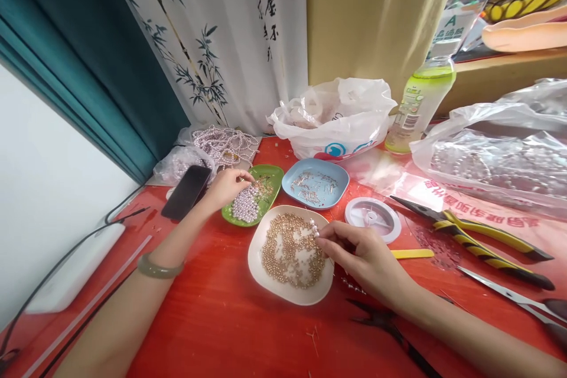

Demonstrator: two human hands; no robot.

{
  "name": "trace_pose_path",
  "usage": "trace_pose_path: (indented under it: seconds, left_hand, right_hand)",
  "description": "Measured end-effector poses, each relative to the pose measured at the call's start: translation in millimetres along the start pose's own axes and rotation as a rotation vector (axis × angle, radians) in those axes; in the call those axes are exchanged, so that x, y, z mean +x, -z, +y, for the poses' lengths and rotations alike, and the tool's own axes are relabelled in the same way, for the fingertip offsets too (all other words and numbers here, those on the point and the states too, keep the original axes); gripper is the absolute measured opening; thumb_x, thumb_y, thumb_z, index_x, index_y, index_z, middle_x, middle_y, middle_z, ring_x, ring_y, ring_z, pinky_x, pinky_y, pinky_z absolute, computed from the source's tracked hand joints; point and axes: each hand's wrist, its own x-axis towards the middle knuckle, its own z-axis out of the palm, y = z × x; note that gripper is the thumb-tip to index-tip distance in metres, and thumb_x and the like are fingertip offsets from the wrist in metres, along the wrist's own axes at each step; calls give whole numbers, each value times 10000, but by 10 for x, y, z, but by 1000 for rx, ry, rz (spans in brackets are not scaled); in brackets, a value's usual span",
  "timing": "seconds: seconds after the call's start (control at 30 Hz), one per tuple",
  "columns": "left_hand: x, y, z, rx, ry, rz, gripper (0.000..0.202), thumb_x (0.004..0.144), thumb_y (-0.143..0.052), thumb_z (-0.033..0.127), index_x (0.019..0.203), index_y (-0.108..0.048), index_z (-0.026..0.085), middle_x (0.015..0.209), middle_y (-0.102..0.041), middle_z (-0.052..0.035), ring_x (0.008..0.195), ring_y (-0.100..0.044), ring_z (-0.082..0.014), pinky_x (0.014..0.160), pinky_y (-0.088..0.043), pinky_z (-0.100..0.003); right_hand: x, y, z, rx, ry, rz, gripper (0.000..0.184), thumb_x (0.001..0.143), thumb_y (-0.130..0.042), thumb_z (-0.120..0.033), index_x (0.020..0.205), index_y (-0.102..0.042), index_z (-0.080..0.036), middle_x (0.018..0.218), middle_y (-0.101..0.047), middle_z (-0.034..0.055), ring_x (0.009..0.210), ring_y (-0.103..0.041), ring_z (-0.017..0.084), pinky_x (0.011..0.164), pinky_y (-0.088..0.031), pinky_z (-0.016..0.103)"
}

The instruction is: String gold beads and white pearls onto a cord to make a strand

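My left hand (227,184) reaches into the green dish (273,174) of pale pearl beads, fingers curled down onto the pile. A jade bangle (158,267) sits on that wrist. My right hand (361,257) hovers at the right edge of the cream dish (257,260) of small gold beads, fingertips pinched on a short strand of pearl beads (313,228). A blue dish (339,180) with thin metal pins lies behind, between the two.
A thread spool (372,217), yellow-handled pliers (478,235) and scissors (509,295) lie right. A black phone (186,191), pearl strands (224,143), plastic bags (336,115) and a bottle (423,97) stand behind on the red table (221,319).
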Motion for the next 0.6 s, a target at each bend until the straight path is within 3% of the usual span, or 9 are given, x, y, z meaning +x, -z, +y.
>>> trace_pose_path:
  seconds: [0.2, 0.33, 0.6]
  left_hand:
    - [0, -92, 11, 32, -117, 5, 283, 764, -468, 158, 969, -656, 209, 1012, -653, -50, 920, -560, -204, 817, -394, -329]
    - [-13, -155, 27, 88, -201, 29, 254, 782, -458, 154, 903, -675, 209, 970, -662, -55, 899, -537, -216, 822, -384, -360]
    - [-31, -204, 17, 27, -139, 112, 169, 757, -500, 178, 759, -668, 187, 833, -658, -77, 858, -531, -236, 815, -376, -369]
  right_hand:
    - [-8, 2, -2, -16, -4, 4, 163, 794, -448, -245, 717, -561, -156, 575, -568, 3, 517, -481, 105, 484, -372, 226]
    - [-3, -2, 1, -29, 4, 5, 155, 788, -445, -223, 722, -570, -158, 592, -588, 10, 520, -490, 107, 486, -376, 231]
    - [-3, -4, 7, -9, 18, 11, 146, 785, -448, -213, 717, -565, -161, 584, -586, 5, 525, -503, 110, 491, -384, 229]
